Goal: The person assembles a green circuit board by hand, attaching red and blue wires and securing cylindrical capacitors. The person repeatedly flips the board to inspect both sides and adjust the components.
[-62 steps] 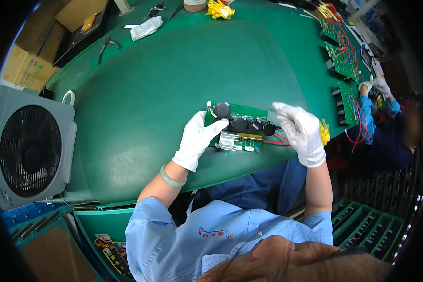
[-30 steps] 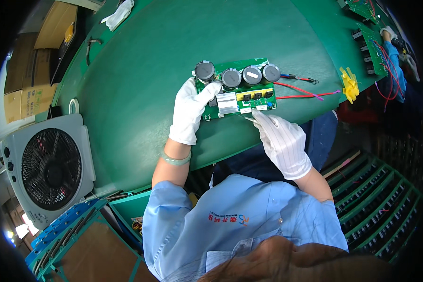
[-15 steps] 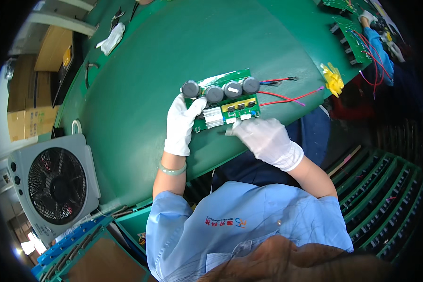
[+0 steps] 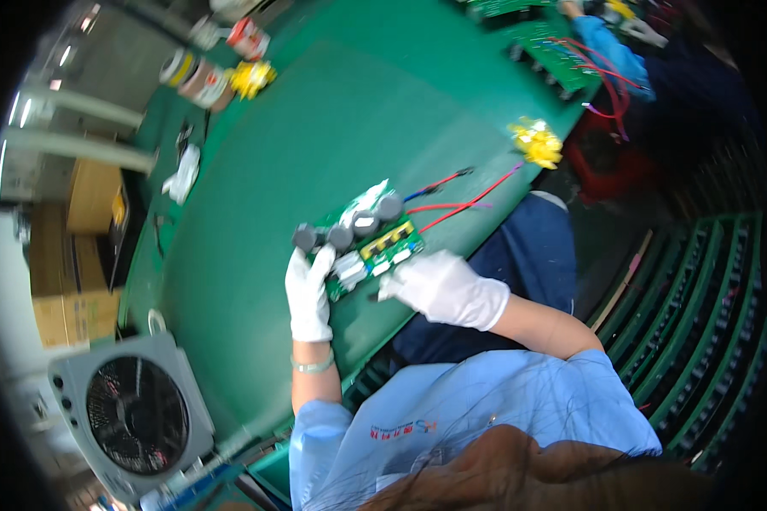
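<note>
Circuit board [image 4: 375,244] sits mid-frame, left hand [image 4: 308,294] clamped on its left end; right hand [image 4: 441,288] is by its lower edge, grip unclear.

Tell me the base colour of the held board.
Green; the board shows best in the head view.

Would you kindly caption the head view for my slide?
Gloved left hand holds a circuit board, gloved right hand by its near edge.

A hand could pass over the broad middle of the worktop [image 4: 358,111]. Near the front edge, the circuit board [image 4: 385,242], its red wires [image 4: 468,203] and a yellow bundle [image 4: 537,143] obstruct; a jar [image 4: 206,83] blocks part of the far edge.
</note>
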`<state>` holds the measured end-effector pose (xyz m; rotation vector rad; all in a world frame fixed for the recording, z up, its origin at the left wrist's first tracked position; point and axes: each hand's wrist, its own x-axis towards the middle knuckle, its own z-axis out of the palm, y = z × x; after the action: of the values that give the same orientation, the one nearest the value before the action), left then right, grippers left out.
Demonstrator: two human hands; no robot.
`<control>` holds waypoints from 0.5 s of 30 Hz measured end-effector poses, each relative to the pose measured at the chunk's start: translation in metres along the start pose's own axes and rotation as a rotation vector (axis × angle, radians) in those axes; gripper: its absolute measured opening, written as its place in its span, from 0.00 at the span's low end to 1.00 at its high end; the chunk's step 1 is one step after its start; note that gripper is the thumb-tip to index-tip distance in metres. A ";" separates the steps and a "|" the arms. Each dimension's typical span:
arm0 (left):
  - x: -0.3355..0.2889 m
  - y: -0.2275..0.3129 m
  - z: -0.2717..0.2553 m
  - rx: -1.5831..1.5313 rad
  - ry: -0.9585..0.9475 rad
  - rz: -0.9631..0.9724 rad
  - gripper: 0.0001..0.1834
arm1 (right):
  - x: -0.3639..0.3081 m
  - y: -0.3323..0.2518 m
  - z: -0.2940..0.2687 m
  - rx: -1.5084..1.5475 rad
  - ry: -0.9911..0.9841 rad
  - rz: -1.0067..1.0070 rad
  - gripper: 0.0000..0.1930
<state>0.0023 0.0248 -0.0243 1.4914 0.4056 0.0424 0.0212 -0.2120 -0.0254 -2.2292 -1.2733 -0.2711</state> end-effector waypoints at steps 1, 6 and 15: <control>0.001 0.003 0.005 0.022 -0.018 0.005 0.24 | -0.003 0.004 0.002 0.030 -0.009 -0.045 0.09; 0.010 -0.004 -0.006 0.299 -0.066 0.112 0.24 | -0.012 0.011 0.007 0.162 0.124 0.036 0.07; 0.024 -0.028 -0.024 0.338 -0.069 0.287 0.28 | -0.022 0.007 0.030 0.121 0.425 0.064 0.06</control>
<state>0.0115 0.0521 -0.0582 1.8713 0.1433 0.1555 0.0129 -0.2141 -0.0620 -1.9692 -0.9610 -0.5907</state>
